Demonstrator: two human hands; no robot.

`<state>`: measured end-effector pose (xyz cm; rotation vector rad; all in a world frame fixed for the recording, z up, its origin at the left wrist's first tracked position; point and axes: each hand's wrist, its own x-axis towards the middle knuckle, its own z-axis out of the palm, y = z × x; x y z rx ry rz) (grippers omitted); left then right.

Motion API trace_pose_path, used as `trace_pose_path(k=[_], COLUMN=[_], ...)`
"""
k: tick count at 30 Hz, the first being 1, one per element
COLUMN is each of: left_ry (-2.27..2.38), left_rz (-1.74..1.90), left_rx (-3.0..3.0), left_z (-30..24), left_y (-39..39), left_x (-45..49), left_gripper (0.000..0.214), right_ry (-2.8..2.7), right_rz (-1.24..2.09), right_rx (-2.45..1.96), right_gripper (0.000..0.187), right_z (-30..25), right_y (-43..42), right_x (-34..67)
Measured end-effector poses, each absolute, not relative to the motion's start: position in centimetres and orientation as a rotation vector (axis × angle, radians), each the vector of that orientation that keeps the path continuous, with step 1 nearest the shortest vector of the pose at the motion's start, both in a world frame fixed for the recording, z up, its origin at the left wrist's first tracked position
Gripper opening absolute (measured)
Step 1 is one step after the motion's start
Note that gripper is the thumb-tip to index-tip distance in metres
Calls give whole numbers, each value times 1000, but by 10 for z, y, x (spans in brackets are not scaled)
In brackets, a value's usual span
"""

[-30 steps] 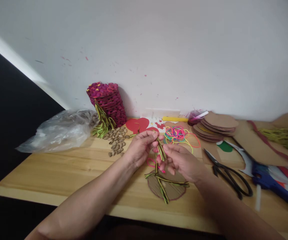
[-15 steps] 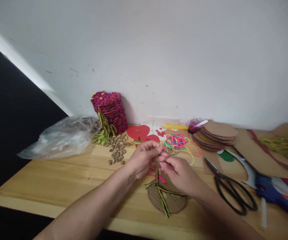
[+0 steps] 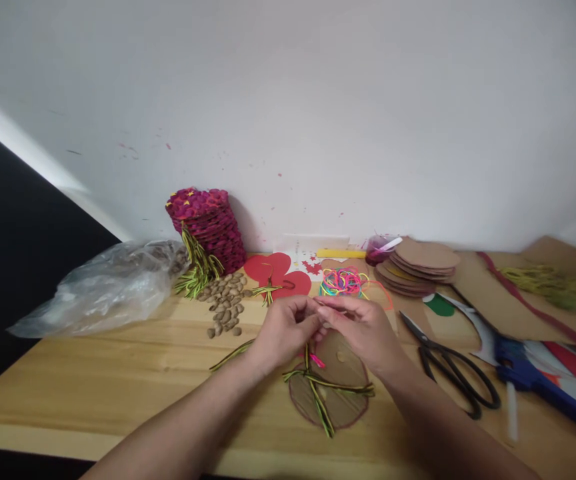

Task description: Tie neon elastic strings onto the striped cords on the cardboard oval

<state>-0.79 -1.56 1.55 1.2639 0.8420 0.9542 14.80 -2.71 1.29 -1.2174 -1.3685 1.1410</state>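
Note:
My left hand and my right hand meet fingertip to fingertip, both pinched closed. What sits between the fingers is too small and covered to make out. Beneath them lies a round cardboard disc with a dark edge. Yellow-and-black cords cross over it, one strand running up under my hands. A small bright pink piece shows just below my fingers. Another yellow-and-black cord reaches out to the left from behind my left wrist.
Black-handled scissors and a blue-handled tool lie right. Behind are stacked cardboard discs, coloured cords, red paper hearts, brown shells or seeds, a purple textured cylinder and a plastic bag.
My view has shifted slightly. My right hand has turned, its fingertips rising to meet my left hand's. A yellow-and-black cord now shows left of my left wrist.

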Motion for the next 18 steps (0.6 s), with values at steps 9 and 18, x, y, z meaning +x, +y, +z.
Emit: trace_pose_path(k=[9,18], left_ry=[878,913], left_rz=[976,1149], left_rx=[1181,1385], left_z=[11,15], left_y=[-11,-12], left_x=[-8,-9], left_gripper=[26,15], right_ry=[-1221,-1535], right_rz=[1076,1029], right_rx=[-1245,-1180], right_gripper=[31,23], right_z=[19,9], right_y=[-22,-26], right_x=[154,149])
